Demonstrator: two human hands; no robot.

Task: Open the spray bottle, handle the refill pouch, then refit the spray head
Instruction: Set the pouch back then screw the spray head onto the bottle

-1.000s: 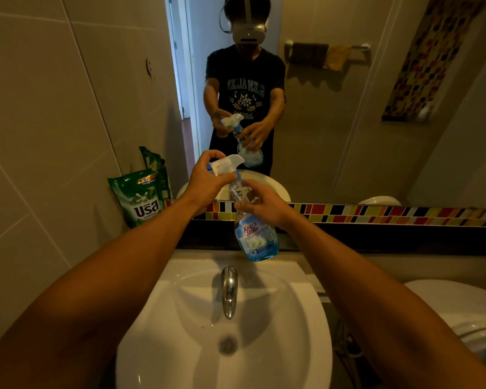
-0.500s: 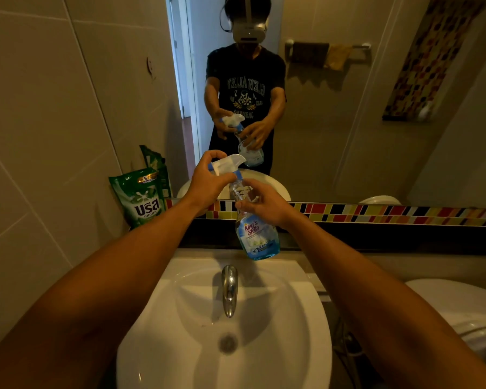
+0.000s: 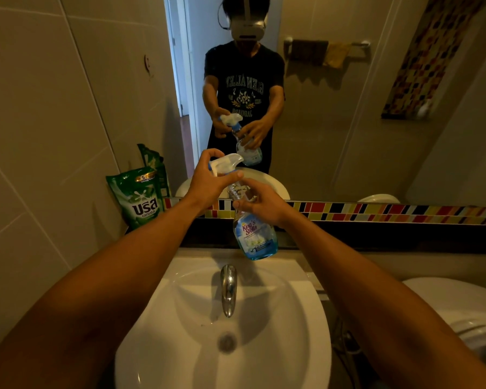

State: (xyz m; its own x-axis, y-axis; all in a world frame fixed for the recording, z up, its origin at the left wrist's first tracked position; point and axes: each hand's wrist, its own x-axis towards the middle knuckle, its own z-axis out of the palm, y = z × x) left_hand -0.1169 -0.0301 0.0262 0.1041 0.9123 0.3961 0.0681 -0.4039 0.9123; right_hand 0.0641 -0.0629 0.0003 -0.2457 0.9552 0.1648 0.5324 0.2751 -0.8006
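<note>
A clear spray bottle (image 3: 255,237) with a blue label and a little blue liquid at the bottom hangs tilted above the back of the sink. My right hand (image 3: 260,202) grips its upper body. My left hand (image 3: 208,182) is closed around the white spray head (image 3: 227,162) on the bottle's neck. A green refill pouch (image 3: 141,199) leans upright against the tiled wall at the left, on the ledge under the mirror, apart from both hands.
A white sink (image 3: 264,327) with a chrome tap (image 3: 228,287) lies right below the bottle. A toilet (image 3: 466,313) stands at the right. The mirror (image 3: 334,122) ahead reflects me. A coloured tile strip (image 3: 376,211) runs along the ledge.
Both hands keep their hold on the bottle and spray head; my left hand has turned slightly around the head. The bottle has barely shifted.
</note>
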